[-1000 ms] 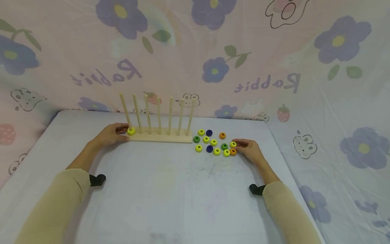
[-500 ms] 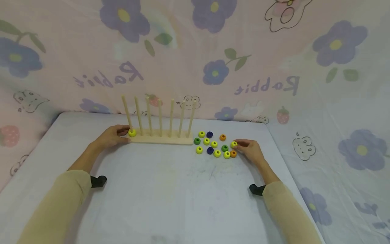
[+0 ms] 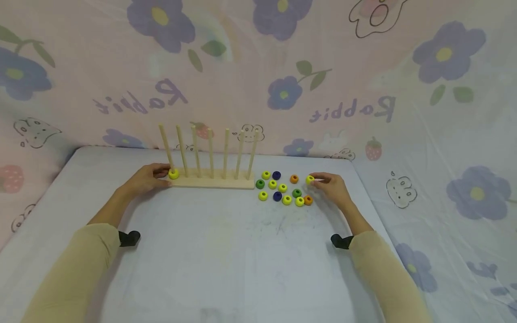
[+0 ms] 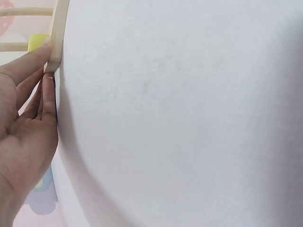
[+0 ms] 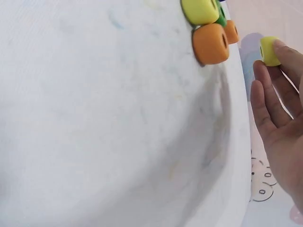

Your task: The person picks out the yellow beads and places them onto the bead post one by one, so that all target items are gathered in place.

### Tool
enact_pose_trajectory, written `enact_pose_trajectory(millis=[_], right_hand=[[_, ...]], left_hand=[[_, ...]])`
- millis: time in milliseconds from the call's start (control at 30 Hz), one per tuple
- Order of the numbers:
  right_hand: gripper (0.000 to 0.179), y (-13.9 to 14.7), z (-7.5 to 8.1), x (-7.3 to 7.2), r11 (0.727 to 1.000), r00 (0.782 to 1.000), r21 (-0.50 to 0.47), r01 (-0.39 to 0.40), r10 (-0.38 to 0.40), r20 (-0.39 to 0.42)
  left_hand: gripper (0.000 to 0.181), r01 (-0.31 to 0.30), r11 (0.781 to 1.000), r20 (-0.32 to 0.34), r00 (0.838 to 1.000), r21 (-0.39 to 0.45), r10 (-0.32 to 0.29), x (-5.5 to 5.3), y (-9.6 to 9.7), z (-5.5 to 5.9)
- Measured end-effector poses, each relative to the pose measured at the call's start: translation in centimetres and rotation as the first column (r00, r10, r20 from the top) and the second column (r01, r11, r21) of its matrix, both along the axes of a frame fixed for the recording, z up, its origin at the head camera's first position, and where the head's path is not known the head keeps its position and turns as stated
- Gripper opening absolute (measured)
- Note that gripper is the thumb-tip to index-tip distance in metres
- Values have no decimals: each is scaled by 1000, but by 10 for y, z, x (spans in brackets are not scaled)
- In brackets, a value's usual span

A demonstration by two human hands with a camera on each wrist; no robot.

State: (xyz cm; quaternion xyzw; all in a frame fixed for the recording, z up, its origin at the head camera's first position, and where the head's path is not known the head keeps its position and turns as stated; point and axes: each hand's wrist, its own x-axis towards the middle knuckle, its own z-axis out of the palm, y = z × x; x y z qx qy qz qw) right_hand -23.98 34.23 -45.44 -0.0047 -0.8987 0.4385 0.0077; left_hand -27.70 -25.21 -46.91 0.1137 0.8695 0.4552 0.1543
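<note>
A wooden peg rack (image 3: 214,183) with a row of several upright pegs stands towards the back of the table. On its leftmost peg, down at the base, sits a yellow bead (image 3: 173,174). My left hand (image 3: 146,180) grips the left end of the rack's base, thumb in front, beside that bead. Between thumb and fingertips my right hand (image 3: 333,187) pinches another yellow bead (image 5: 271,51), raised off the table, its hole showing. The other fingers of that hand extend below the bead in the right wrist view.
Loose beads lie right of the rack: several yellow ones (image 3: 282,188), two dark blue ones (image 3: 277,196), two green ones (image 3: 260,184) and two orange ones (image 3: 308,200). A patterned cloth (image 3: 242,67) hangs behind the white table (image 3: 226,251).
My right hand has lifted the yellow bead from the group and moved it slightly towards the back. The left hand stays on the rack's end.
</note>
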Motion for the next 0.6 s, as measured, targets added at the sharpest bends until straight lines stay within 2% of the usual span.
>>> enact_pose_trajectory(millis=[233,600], right_hand=[[36,-8,11,-7,999,998,-16,-37,36,-44],[39,-23,33,-16,997,990,-17,-75,73,-118]], left_hand=[[76,-7,1000,18,1000,-3,7,-2,-3,-2],[78,-4,1000,8,1000,-7,4,-4,-1,-4]])
